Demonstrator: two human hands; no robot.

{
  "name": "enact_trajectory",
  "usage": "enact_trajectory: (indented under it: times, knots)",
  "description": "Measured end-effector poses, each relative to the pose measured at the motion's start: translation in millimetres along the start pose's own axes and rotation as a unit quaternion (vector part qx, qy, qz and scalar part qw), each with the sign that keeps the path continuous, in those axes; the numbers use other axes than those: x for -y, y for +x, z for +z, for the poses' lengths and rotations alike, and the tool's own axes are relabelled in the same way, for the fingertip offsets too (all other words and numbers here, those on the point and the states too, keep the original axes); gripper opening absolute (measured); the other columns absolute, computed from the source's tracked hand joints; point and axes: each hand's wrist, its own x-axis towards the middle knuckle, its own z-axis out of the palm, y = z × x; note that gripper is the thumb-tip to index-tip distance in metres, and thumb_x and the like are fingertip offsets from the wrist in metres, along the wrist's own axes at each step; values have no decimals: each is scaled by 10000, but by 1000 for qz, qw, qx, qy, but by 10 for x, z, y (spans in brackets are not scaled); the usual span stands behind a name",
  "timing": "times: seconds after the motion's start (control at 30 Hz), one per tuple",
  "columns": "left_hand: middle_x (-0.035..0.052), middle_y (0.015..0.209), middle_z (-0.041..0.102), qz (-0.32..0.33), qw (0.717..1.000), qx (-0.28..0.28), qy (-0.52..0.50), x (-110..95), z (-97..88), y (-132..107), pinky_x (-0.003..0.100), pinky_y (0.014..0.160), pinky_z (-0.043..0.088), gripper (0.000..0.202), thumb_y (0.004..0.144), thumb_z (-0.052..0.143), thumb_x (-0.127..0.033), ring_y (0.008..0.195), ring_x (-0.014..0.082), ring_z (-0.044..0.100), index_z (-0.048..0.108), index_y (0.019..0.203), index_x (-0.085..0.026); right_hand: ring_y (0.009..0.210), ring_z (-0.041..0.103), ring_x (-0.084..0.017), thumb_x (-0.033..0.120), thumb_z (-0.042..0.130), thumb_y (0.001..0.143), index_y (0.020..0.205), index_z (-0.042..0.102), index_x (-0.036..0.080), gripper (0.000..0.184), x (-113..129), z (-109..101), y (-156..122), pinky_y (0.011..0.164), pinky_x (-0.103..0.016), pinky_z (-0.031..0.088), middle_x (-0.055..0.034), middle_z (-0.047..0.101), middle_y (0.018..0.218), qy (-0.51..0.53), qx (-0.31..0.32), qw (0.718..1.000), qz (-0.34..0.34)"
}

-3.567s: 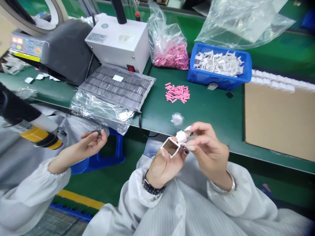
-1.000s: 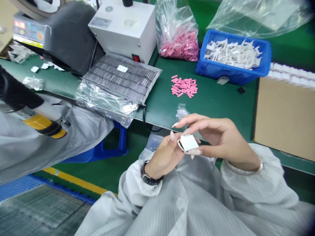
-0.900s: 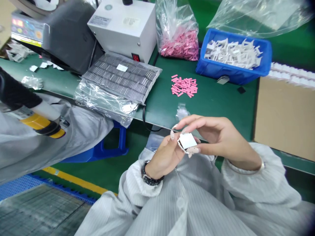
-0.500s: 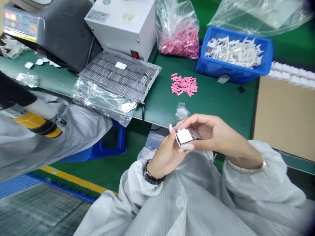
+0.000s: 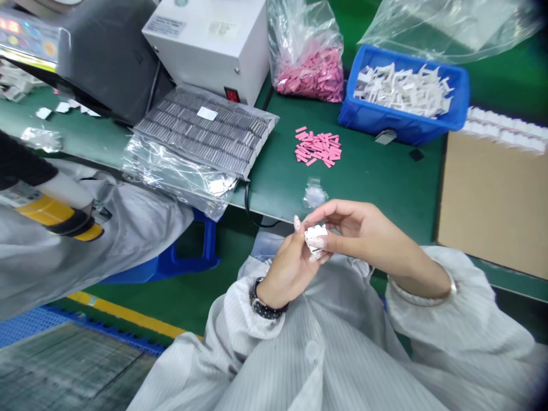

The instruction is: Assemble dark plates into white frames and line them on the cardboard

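Right now both hands [image 5: 329, 245] are drawn together just above the near edge of the counter [image 5: 385, 182], low and centre in the frame. The right hand [image 5: 362, 234] reaches across from the right, its fingers curled and pinching a small white square piece [image 5: 315, 238]. The left hand [image 5: 285, 271] rises to meet it, with its fingers pressed against the piece from the other side and one long pale nail pointing up. The piece sits between the two sets of fingers, tilted, and partly hidden by them. A dark beaded watch [image 5: 263, 305] circles the left wrist and a metal bangle [image 5: 422, 299] the right, both above the cuffs of a striped white smock [image 5: 317, 365].

A crumpled scrap of clear plastic [image 5: 314, 195] lies on the counter just beyond the fingers. Farther up are a loose pile of pink strips [image 5: 318, 147] and, at upper centre, a clear bag of pink strips [image 5: 306, 74]. A blue bin of white pieces [image 5: 402, 97] stands at upper right, beside a cardboard box [image 5: 492, 200]. At upper left are a white control box [image 5: 205, 48] and a foil bag of grey strips [image 5: 205, 134]. At far left, a co-worker's grey sleeve [image 5: 98, 251] lies near a yellow-and-black object [image 5: 55, 218].
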Motion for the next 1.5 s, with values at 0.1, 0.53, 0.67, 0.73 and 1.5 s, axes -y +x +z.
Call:
enact_trajectory:
  times: [0.1, 0.53, 0.67, 0.73, 1.5]
  knots:
    - [6, 700, 548, 11, 1000, 1, 21, 10, -17, 5, 211, 563, 351, 415, 821, 572, -544, 610, 79, 455, 632, 801, -134, 786, 657, -165, 254, 726, 742, 920, 669, 184, 200, 7, -6, 5, 627, -288, 568, -54, 699, 907, -18, -18, 999, -20]
    - [-8, 579, 514, 16, 999, -36, 17, -1, -20, -4, 208, 533, 358, 439, 865, 534, -507, 483, 48, 361, 630, 713, -106, 738, 658, -177, 382, 682, 776, 873, 694, 198, 208, 26, -62, 137, 656, -316, 536, -53, 717, 849, -147, -177, 967, -106]
    - [-17, 466, 450, 35, 998, -38, 23, -68, 1, -35, 221, 536, 353, 451, 880, 513, -499, 502, 84, 407, 640, 686, -113, 650, 590, -178, 303, 653, 799, 798, 691, 213, 97, 63, -547, 503, 639, -343, 473, -54, 695, 758, -326, -348, 860, -184]
    - [-30, 445, 419, 35, 998, -46, 18, -103, 12, -50, 228, 540, 352, 442, 884, 503, -501, 502, 92, 411, 629, 683, -128, 597, 549, -171, 263, 706, 734, 736, 686, 199, 68, 2, -749, 691, 613, -338, 440, -44, 661, 676, -399, -309, 849, -157]
    - [15, 594, 589, 98, 988, -105, 52, -192, 59, -66, 207, 562, 391, 459, 922, 450, -460, 543, 77, 477, 650, 671, -133, 717, 668, -135, 122, 549, 880, 876, 661, 257, 175, 181, -78, -178, 622, -256, 525, -1, 714, 829, -360, -72, 877, -308]
